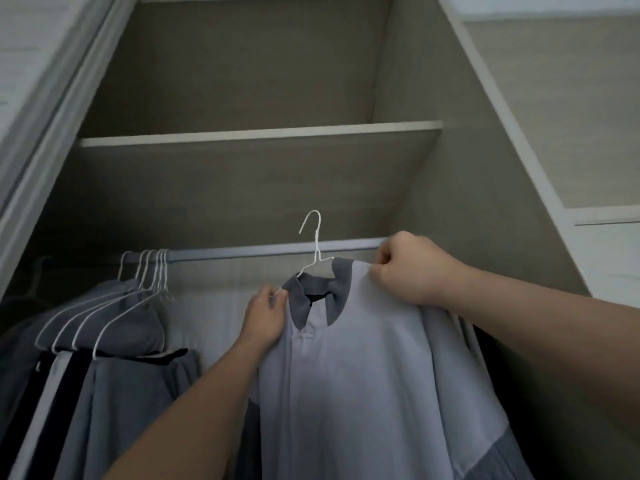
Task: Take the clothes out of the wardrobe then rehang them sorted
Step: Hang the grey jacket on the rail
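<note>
A light grey polo shirt with a dark grey collar sits on a white wire hanger. The hanger's hook rises above the wardrobe rail and is not hooked on it. My left hand pinches the shirt's left shoulder beside the collar. My right hand grips the right shoulder, close to the rail's right end. Both hands hold the shirt up in front of the rail.
Several white wire hangers with grey and dark garments crowd the rail's left end. A shelf spans the wardrobe above the rail. The wardrobe side panel stands at the right, and a door frame runs along the left.
</note>
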A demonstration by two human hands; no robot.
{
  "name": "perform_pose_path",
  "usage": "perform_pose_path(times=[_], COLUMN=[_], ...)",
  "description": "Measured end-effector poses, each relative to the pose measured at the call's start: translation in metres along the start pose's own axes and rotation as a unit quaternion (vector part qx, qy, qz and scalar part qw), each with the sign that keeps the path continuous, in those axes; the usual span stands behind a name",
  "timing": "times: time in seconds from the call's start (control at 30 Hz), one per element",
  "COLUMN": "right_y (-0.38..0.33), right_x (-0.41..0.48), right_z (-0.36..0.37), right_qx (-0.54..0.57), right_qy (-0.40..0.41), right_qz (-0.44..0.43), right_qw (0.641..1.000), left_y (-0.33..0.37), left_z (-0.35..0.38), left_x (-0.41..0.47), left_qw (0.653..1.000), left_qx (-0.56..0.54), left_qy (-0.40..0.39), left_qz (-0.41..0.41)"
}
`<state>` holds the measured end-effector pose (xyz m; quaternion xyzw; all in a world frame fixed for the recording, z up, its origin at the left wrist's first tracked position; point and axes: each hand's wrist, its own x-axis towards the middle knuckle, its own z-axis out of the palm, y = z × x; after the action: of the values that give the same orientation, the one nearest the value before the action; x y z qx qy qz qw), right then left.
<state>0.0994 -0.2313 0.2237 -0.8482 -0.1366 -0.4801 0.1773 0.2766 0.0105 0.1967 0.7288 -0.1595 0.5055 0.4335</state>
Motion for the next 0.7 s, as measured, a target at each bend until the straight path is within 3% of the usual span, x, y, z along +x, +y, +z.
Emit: perform_pose_path(times=[0.2,0.37,0.53,0.7], right_y=[-0.032,-0.063,-0.095,-0.11], right_x=[0.047,0.075,0.088,0.094], right_z=[0.046,0.077,0.109,0.138], right_qx=[-0.053,-0.067,-0.05,-0.029], right_qy=[-0.006,0.037,0.055,0.042], right_qz=[0.022,0.028,0.029,0.05], right_qw=[0.998,0.997,0.997,0.997], left_y=[-0.05,-0.084,-0.101,-0.106], left_z=[0.017,0.026,0.026,0.023], left_x=[0.061,0.103,0.12,0.119], left_qw=[0.999,0.998,0.99,0.971], left_qx=[-0.031,-0.059,-0.131,-0.239], left_qy=[0.009,0.021,0.046,0.006], left_qz=[0.011,-0.009,-0.032,-0.005])
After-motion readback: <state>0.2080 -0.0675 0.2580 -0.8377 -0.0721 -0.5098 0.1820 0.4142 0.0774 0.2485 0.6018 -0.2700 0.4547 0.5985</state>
